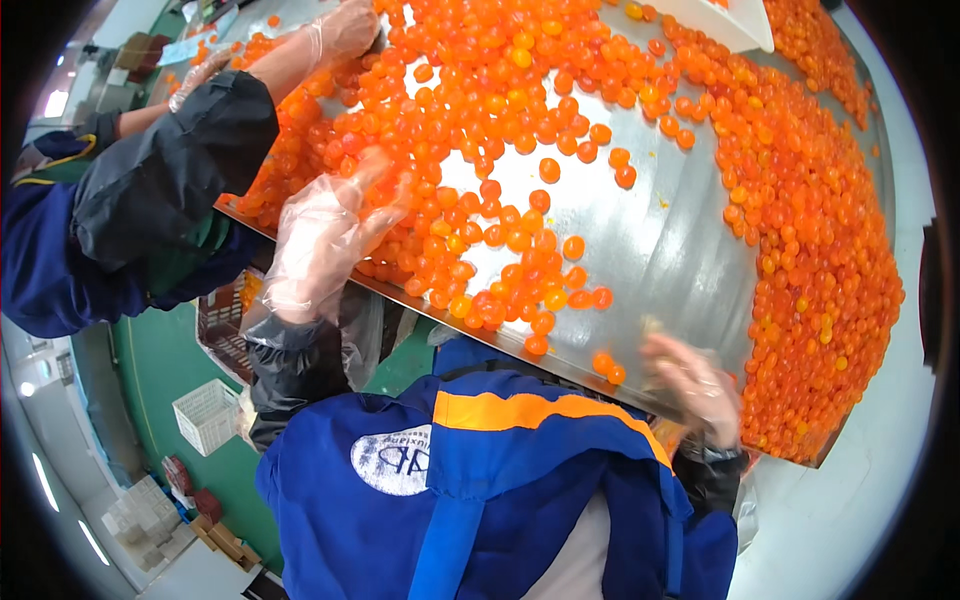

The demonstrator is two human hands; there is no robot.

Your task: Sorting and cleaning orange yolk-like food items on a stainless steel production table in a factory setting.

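Observation:
Many round, orange egg yolks [517, 240] lie loose on a stainless steel table [660, 217]. My left hand [319, 240], in a clear plastic glove, reaches over the table's front edge into the yolks. Its fingers are spread among them, and I see nothing gripped. My right hand [697, 386], also gloved, is above the front edge near the right-hand heap, blurred by motion. Something pale shows at its fingertips, too blurred to name; whether it holds anything is unclear. Two loose yolks [609, 368] lie just left of it.
A dense heap of yolks [817, 300] covers the table's right side. A white plastic tray [731, 26] stands at the far side. At left, a co-worker's gloved hand [341, 34] touches the yolks; another gloved hand [199, 79] is beyond. A white crate [206, 416] sits on the green floor.

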